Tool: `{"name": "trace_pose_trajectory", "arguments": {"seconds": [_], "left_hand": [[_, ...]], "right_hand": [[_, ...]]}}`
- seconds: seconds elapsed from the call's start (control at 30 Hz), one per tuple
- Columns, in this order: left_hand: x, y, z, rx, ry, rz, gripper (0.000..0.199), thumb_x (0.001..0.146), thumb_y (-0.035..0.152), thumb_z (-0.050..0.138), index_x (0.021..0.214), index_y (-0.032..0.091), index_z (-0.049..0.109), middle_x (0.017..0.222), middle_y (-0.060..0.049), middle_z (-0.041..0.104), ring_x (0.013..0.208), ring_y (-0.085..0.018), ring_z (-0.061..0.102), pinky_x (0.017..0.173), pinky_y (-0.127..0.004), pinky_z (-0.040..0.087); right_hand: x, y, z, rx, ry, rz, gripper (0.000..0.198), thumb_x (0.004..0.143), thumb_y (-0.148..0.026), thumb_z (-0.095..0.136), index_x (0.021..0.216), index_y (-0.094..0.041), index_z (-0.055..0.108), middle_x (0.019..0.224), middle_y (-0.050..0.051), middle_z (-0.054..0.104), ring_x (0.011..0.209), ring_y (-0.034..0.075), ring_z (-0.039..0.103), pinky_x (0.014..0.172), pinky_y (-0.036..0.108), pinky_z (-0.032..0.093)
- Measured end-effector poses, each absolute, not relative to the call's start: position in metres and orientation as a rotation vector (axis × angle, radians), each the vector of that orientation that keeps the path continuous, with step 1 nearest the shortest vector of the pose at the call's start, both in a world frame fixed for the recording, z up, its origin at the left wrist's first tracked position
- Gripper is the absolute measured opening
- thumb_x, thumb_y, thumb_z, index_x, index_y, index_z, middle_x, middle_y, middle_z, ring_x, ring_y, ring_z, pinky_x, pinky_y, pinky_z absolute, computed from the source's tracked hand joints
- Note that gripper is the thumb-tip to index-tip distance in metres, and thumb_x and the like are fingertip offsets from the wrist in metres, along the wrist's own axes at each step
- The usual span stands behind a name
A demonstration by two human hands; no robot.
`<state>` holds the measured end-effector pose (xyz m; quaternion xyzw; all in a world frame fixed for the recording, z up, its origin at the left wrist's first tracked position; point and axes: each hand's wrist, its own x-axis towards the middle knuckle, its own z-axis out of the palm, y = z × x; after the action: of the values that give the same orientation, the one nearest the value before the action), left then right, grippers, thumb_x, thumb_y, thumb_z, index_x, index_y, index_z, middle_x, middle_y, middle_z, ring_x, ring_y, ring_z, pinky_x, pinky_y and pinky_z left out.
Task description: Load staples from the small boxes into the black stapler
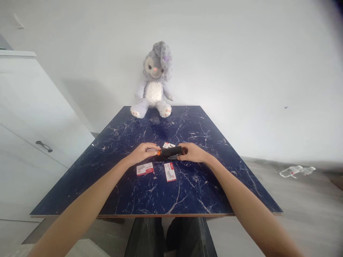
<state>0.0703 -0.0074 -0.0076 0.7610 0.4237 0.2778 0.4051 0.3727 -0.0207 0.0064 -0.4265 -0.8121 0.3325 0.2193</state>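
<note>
A black stapler with an orange part at its left end lies crosswise over the middle of the table, between my hands. My left hand pinches its orange end with the fingertips. Around the right end of the stapler are the closed fingers of my right hand. Close by in front are two red-and-white staple boxes, one flat box below my left hand and one upright-turned box below the stapler. Behind the stapler, a third small box is partly hidden by it.
The table has a dark blue marbled top. A grey plush rabbit sits at its far edge against the white wall. A white cabinet stands on the left. Clear plastic packaging lies on the floor at the right.
</note>
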Motion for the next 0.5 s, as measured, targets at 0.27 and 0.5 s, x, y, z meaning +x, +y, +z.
{"name": "trace_pose_trajectory", "arguments": {"seconds": [0.27, 0.5], "left_hand": [[0.0742, -0.0104, -0.0073, 1.747, 0.973, 0.78, 0.046, 0.078, 0.034, 0.073, 0.121, 0.022, 0.066, 0.121, -0.009, 0.071, 0.119, -0.028, 0.062, 0.108, -0.048, 0.041], [0.0792, -0.0157, -0.0039, 1.707, 0.973, 0.786, 0.055, 0.078, 0.027, 0.071, 0.131, 0.024, 0.06, 0.126, -0.01, 0.067, 0.122, -0.028, 0.059, 0.107, -0.048, 0.042]], "right_hand": [[0.3711, -0.0235, 0.01, -1.162, -2.226, 0.948, 0.02, 0.071, -0.03, 0.07, 0.088, -0.021, 0.068, 0.07, -0.004, 0.063, 0.061, 0.013, 0.055, 0.054, 0.021, 0.036], [0.3693, -0.0225, 0.002, -1.169, -2.233, 0.899, 0.022, 0.073, -0.034, 0.072, 0.09, -0.021, 0.07, 0.069, -0.004, 0.062, 0.058, 0.012, 0.052, 0.053, 0.022, 0.035]]}}
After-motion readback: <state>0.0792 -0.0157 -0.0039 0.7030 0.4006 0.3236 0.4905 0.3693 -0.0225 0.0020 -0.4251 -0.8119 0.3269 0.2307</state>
